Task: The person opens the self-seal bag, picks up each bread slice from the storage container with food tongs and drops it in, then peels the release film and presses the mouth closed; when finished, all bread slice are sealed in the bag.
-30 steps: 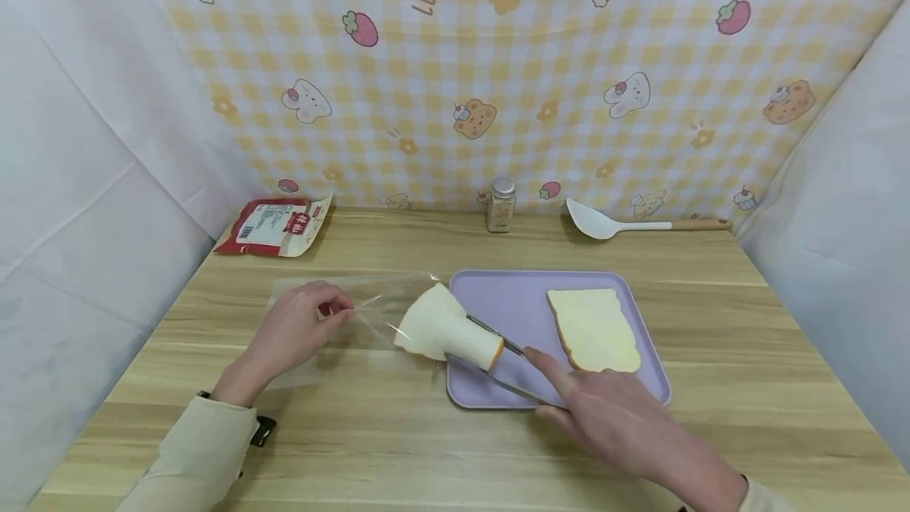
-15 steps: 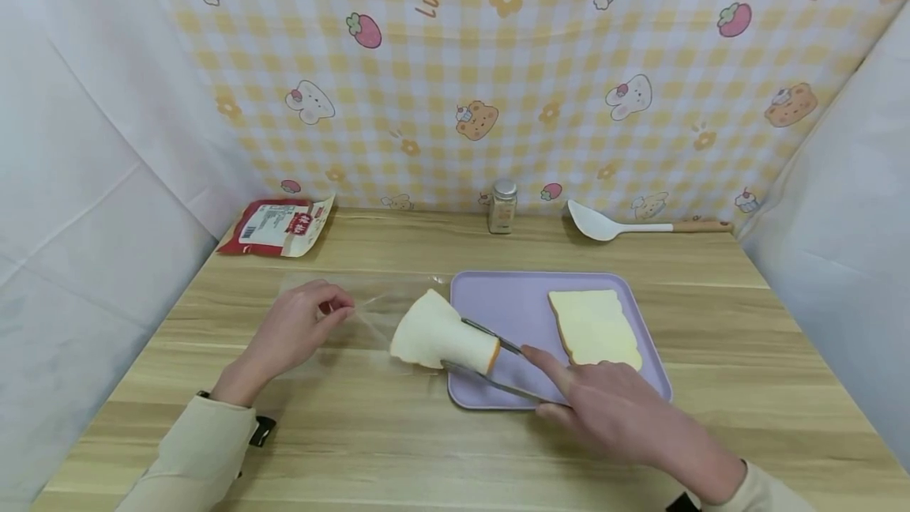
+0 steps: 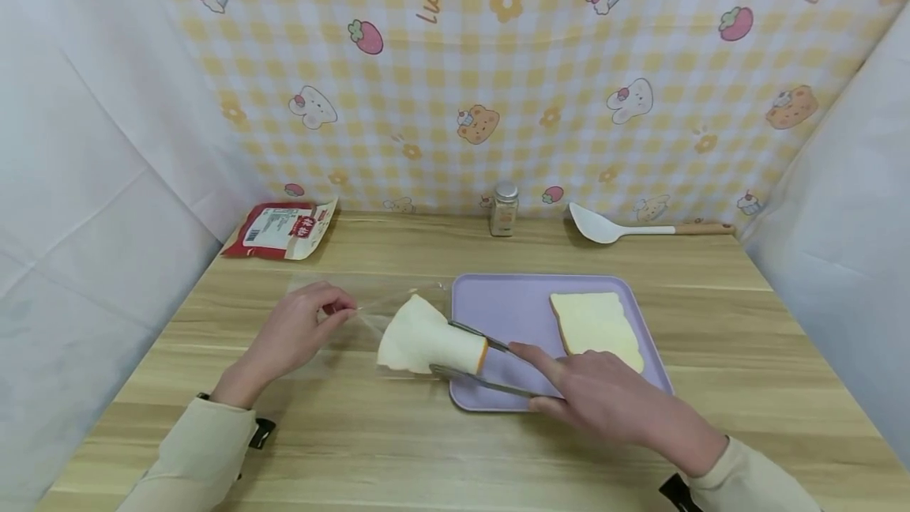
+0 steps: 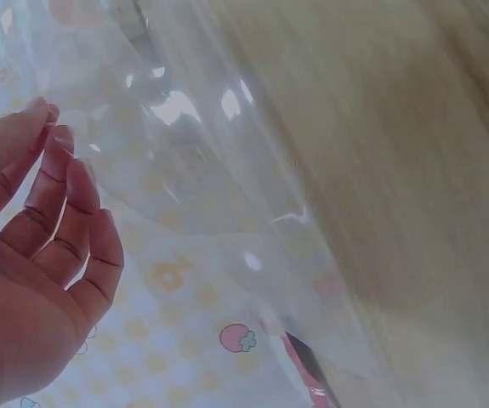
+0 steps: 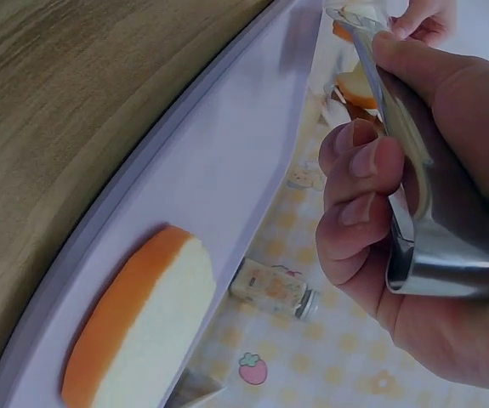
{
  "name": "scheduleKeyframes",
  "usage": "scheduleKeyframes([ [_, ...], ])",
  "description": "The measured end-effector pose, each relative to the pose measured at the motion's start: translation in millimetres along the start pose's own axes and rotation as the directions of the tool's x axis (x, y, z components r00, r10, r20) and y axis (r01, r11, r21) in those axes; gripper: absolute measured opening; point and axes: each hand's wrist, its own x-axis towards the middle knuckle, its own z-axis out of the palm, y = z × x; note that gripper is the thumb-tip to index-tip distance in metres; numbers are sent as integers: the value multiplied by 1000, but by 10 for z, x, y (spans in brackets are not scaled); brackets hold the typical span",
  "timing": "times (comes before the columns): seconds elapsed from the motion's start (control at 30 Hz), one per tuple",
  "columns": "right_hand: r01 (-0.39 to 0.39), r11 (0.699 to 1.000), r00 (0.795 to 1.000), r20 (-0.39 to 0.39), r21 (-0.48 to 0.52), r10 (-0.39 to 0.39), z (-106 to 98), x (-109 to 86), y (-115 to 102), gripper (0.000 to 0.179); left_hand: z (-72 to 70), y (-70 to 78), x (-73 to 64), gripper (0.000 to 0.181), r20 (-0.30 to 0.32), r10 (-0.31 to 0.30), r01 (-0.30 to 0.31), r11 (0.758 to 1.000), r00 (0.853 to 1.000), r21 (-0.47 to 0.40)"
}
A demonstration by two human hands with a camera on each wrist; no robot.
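My left hand [image 3: 302, 326] pinches the edge of a clear plastic bag [image 4: 197, 161] between thumb and fingertips, lifting its upper layer. In my right hand [image 3: 604, 397] is a pair of metal tongs [image 5: 448, 246], fingers wrapped round both arms. The tongs squeeze a bread slice [image 3: 434, 338] from its two sides, so it curls at the crust end and fans out toward the bag. The slice's wide end lies at the bag's mouth, left of the purple tray [image 3: 498, 295]. A second bread slice [image 3: 597, 326] lies flat on the tray's right side, partly behind my right hand.
At the back left lies a red and cream food packet [image 3: 284, 229]. A small seasoning jar [image 3: 505, 210] stands at the back middle, and a white spatula with a wooden handle [image 3: 640, 229] lies at the back right. A patterned cloth [image 3: 455, 62] hangs behind the table.
My right hand has moved left, bringing the tongs and the curled bread slice further over the bag. The left hand keeps its pinch on the bag and has hardly moved.
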Motion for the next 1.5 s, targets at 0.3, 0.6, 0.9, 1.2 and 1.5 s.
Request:
scheduleKeyframes([
  [0.3, -3, 998, 998, 62, 60, -1, -4, 130, 13, 60, 15, -10, -2, 5, -22, 27, -27, 1000, 999, 7],
  [0.6, 26, 998, 997, 72, 54, -30, 33, 247, 15, 60, 22, -9, -18, 3, -25, 46, -46, 999, 999, -18],
  [0.9, 91, 995, 994, 63, 51, -95, 62, 438, -10, 61, 34, -8, -16, 8, -37, 71, -72, 997, 997, -27],
  [1.2, 100, 994, 992, 74, 53, -103, 99, 528, 25, 63, 18, -1, -36, 2, 1, 27, -27, 999, 1000, -31],
  [1.5, 127, 990, 990, 59, 60, -130, 132, 573, -12, 63, 28, 15, -48, 1, -8, 23, -23, 999, 1000, -43],
])
